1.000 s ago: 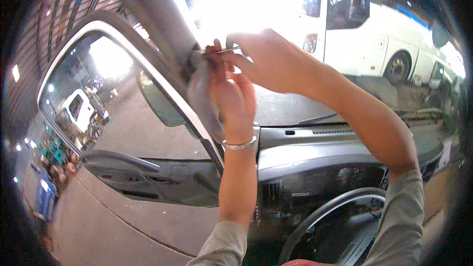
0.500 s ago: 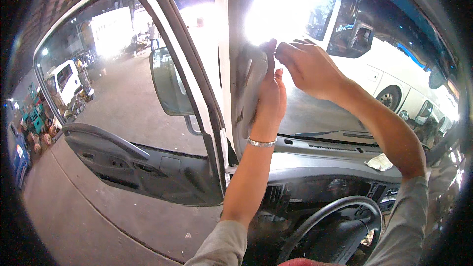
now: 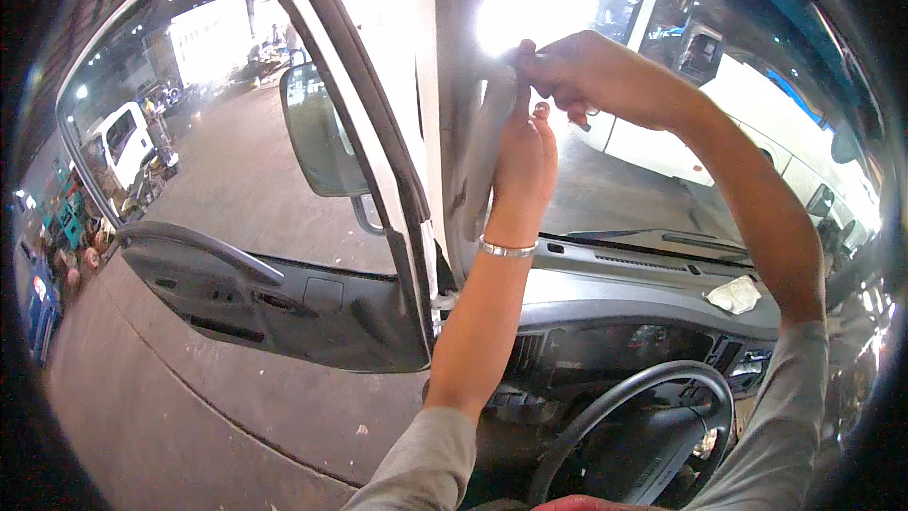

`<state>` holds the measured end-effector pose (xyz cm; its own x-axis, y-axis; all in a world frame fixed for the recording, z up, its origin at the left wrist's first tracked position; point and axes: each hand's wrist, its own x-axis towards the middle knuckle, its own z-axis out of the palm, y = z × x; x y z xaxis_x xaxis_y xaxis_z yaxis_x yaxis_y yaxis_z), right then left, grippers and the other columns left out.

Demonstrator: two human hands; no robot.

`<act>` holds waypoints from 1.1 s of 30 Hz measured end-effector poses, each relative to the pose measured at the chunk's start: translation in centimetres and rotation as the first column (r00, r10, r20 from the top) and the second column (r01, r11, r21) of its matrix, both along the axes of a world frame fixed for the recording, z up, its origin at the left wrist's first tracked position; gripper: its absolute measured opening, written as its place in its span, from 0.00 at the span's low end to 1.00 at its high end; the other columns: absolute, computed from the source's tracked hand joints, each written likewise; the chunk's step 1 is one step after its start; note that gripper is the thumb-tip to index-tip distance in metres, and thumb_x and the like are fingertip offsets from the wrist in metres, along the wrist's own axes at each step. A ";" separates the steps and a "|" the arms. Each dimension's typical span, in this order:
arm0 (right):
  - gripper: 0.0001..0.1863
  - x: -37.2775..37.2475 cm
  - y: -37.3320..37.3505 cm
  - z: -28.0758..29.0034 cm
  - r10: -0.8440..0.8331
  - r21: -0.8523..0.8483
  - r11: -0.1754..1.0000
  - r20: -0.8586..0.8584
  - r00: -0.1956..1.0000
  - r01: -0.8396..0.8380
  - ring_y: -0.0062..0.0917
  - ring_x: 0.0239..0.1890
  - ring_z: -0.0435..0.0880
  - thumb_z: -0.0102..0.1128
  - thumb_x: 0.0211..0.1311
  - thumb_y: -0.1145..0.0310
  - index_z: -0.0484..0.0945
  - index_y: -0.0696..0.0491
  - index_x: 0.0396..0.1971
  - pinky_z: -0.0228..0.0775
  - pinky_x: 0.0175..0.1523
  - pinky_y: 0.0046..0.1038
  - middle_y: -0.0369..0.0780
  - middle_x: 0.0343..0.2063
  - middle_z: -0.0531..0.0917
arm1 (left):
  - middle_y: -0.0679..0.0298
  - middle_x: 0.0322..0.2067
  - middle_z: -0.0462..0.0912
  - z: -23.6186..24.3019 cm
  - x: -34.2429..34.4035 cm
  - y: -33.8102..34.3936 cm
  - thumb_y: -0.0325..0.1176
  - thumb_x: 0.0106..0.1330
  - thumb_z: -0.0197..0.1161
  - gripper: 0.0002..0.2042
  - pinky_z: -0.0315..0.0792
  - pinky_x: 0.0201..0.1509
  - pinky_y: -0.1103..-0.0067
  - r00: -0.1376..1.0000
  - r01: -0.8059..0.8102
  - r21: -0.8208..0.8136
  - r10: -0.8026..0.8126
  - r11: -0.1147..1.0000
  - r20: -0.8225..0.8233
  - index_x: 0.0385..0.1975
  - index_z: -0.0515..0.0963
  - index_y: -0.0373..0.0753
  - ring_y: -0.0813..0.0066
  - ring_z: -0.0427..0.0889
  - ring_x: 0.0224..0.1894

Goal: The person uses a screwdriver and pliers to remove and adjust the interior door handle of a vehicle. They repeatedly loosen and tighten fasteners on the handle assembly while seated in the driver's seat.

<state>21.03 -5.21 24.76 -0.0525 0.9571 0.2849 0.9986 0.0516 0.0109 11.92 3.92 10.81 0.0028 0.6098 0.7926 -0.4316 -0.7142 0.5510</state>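
Note:
A grey grab handle [image 3: 484, 151] runs up the windscreen pillar of a truck cab. My left hand [image 3: 525, 156], a metal band at its wrist, is raised against the handle's right side. Its fingers are closed and partly hidden, with the thumb tip showing on the right. Beside the handle's upper end, my right hand [image 3: 591, 80] has thumb and forefinger pinched together, the other fingers curled. Whatever either hand holds is too small or hidden to make out against the glare.
An open door [image 3: 284, 312] with a side mirror [image 3: 322, 132] stands to the left. Below are the dashboard [image 3: 605, 298], a crumpled white cloth or paper [image 3: 733, 295] and the steering wheel [image 3: 582, 431]. A large white vehicle [image 3: 757, 123] is outside the windscreen.
My right hand has risen slightly and turned, its wrist and elbow shifting. The left hand stays by the handle. The view has shifted a little.

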 end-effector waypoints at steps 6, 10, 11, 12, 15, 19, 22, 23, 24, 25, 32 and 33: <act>0.10 -1.2 -1.5 -0.8 0.080 0.359 0.870 0.575 0.814 -0.339 0.40 0.41 0.79 0.56 0.66 0.74 0.80 0.55 0.45 0.73 0.51 0.38 0.43 0.36 0.81 | 0.48 0.48 0.82 0.3 0.0 -0.4 0.30 0.72 0.56 0.13 0.68 0.63 0.63 1.000 -0.008 0.000 0.008 1.000 -0.010 0.52 0.77 0.30 0.56 0.79 0.54; 0.08 -0.4 -0.5 -2.1 0.248 0.434 0.835 0.251 0.936 -0.337 0.39 0.40 0.80 0.49 0.74 0.71 0.76 0.59 0.43 0.71 0.50 0.36 0.44 0.33 0.80 | 0.48 0.48 0.82 0.3 0.2 -0.7 0.30 0.72 0.56 0.13 0.68 0.63 0.63 1.000 0.000 -0.011 0.000 1.000 -0.010 0.52 0.77 0.30 0.56 0.78 0.54; 0.09 -0.5 0.1 -2.7 0.290 0.474 0.803 0.219 0.932 -0.362 0.36 0.36 0.78 0.49 0.75 0.70 0.76 0.58 0.40 0.70 0.46 0.35 0.42 0.29 0.78 | 0.48 0.48 0.82 0.2 0.0 -0.7 0.30 0.72 0.56 0.13 0.68 0.63 0.63 1.000 -0.005 -0.012 0.005 1.000 -0.016 0.52 0.77 0.31 0.56 0.78 0.54; 0.09 -0.7 0.5 -3.2 0.332 0.512 0.770 0.189 0.924 -0.381 0.33 0.31 0.76 0.48 0.77 0.69 0.75 0.58 0.38 0.70 0.41 0.33 0.40 0.25 0.75 | 0.48 0.48 0.82 0.1 -0.2 -0.6 0.30 0.72 0.56 0.13 0.68 0.63 0.63 1.000 -0.008 -0.010 0.008 1.000 -0.018 0.52 0.77 0.31 0.56 0.78 0.54; 0.12 -2.0 -0.1 -2.4 0.307 0.287 0.940 -0.467 0.830 -0.186 0.21 0.21 0.65 0.49 0.78 0.65 0.71 0.53 0.30 0.61 0.28 0.27 0.33 0.18 0.65 | 0.48 0.48 0.81 0.0 -0.8 -0.2 0.30 0.72 0.56 0.13 0.68 0.63 0.63 0.999 -0.030 -0.006 0.030 1.000 -0.026 0.52 0.77 0.31 0.56 0.78 0.54; 0.13 -3.1 -1.3 -0.4 0.031 -0.027 0.995 -0.838 0.545 -0.098 0.14 0.19 0.57 0.53 0.76 0.62 0.67 0.48 0.29 0.52 0.23 0.23 0.28 0.16 0.59 | 0.49 0.48 0.81 -0.1 -0.6 -0.3 0.31 0.72 0.56 0.13 0.68 0.63 0.63 0.999 -0.025 -0.007 0.025 1.000 -0.028 0.52 0.77 0.31 0.56 0.78 0.54; 0.11 -2.1 -1.7 -1.2 0.139 0.060 0.989 -0.717 0.683 -0.138 0.19 0.25 0.70 0.52 0.77 0.60 0.73 0.52 0.39 0.65 0.29 0.26 0.33 0.23 0.72 | 0.49 0.48 0.81 0.2 -0.5 -0.6 0.31 0.72 0.57 0.13 0.68 0.63 0.62 1.000 -0.018 -0.004 0.018 1.000 -0.021 0.52 0.77 0.31 0.56 0.78 0.54; 0.11 -2.3 -1.9 -1.5 0.202 0.116 0.979 -0.529 0.824 -0.166 0.23 0.30 0.74 0.53 0.76 0.60 0.74 0.53 0.45 0.68 0.35 0.29 0.35 0.28 0.75 | 0.49 0.48 0.81 0.3 -0.7 -0.4 0.31 0.72 0.57 0.13 0.67 0.63 0.62 0.999 -0.027 -0.004 0.027 1.000 -0.022 0.52 0.77 0.32 0.56 0.78 0.54; 0.14 -2.4 -2.1 -1.8 0.231 0.185 0.966 -0.295 0.927 -0.182 0.27 0.35 0.77 0.54 0.76 0.60 0.74 0.54 0.51 0.71 0.40 0.31 0.37 0.32 0.78 | 0.49 0.48 0.81 0.4 -0.8 -0.3 0.31 0.72 0.57 0.13 0.67 0.63 0.62 0.999 -0.035 -0.002 0.034 0.999 -0.023 0.52 0.77 0.32 0.56 0.77 0.55; 0.18 -2.5 -2.4 -2.1 0.220 0.270 0.943 -0.062 0.973 -0.196 0.31 0.40 0.81 0.55 0.75 0.60 0.74 0.54 0.57 0.74 0.46 0.34 0.40 0.37 0.81 | 0.49 0.48 0.81 0.4 -0.9 -0.1 0.31 0.72 0.57 0.13 0.67 0.63 0.62 0.999 -0.043 0.001 0.043 0.999 -0.025 0.52 0.77 0.32 0.56 0.77 0.55; 0.27 -1.4 -3.2 -2.3 0.046 0.380 0.882 0.521 0.852 -0.280 0.37 0.43 0.81 0.65 0.64 0.62 0.73 0.49 0.62 0.74 0.53 0.39 0.42 0.34 0.81 | 0.49 0.48 0.81 0.7 -0.7 -0.3 0.31 0.72 0.57 0.14 0.67 0.63 0.62 0.999 -0.043 0.000 0.043 0.999 -0.016 0.52 0.77 0.32 0.56 0.77 0.55; 0.27 -1.1 -3.1 -2.4 0.021 0.383 0.883 0.547 0.837 -0.272 0.38 0.43 0.81 0.66 0.62 0.62 0.73 0.48 0.62 0.74 0.53 0.39 0.42 0.33 0.80 | 0.49 0.48 0.81 0.7 -0.7 -0.3 0.32 0.72 0.57 0.14 0.67 0.63 0.62 0.999 -0.045 0.001 0.045 0.999 -0.015 0.52 0.77 0.32 0.56 0.77 0.55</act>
